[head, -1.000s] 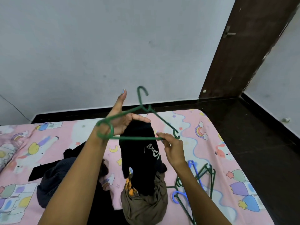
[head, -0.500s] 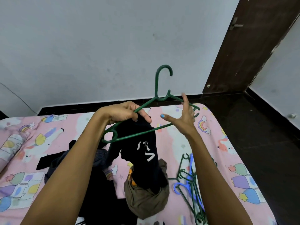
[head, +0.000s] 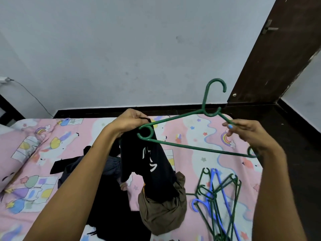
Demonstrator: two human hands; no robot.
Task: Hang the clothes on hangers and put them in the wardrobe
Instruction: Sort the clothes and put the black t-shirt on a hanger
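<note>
My left hand (head: pixel 127 121) grips the top of a black garment with white print (head: pixel 149 164), which hangs down over the bed. A green plastic hanger (head: pixel 194 147) is held up in front of me, hook upward; its left end loop sits against the garment just below my left hand. My right hand (head: pixel 250 132) holds the hanger's right shoulder, fingers curled around the upper arm. The garment's lower end rests on an olive-brown garment (head: pixel 163 211) lying on the bed.
A pink patterned bedsheet (head: pixel 196 129) covers the bed. Dark clothes (head: pixel 111 202) are piled at centre-left. Several green and blue spare hangers (head: pixel 218 199) lie at the right. A dark wooden door (head: pixel 271 54) stands at the back right, with dark floor beside the bed.
The hanger has swung to the right and spread wider between my hands. My right hand moved right along it to its right shoulder. My left hand kept its grip on the black garment.
</note>
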